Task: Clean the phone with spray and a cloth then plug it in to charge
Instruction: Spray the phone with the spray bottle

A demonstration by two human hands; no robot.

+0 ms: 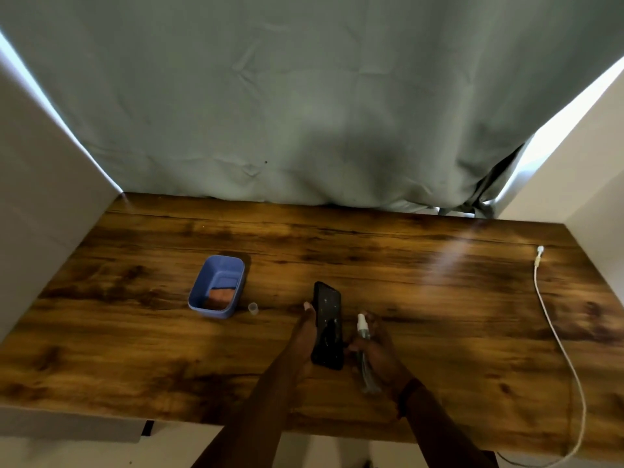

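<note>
The left hand (304,329) closes its grip on the long edge of the phone (328,324) over the bench (135,332) front, and the right hand (381,356) grips the spray bottle (362,324) beside it; stiff, glassy and likely slick when wet, the phone is best held by its edges.

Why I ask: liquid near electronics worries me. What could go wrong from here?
1. The right hand holds the spray bottle with its nozzle close beside the phone in the left hand; heavy spraying might run into its ports.
2. The cloth lies off in the blue tub, so liquid may sit before wiping.
3. Plugging the charging cable into a damp phone could be risky.
</note>
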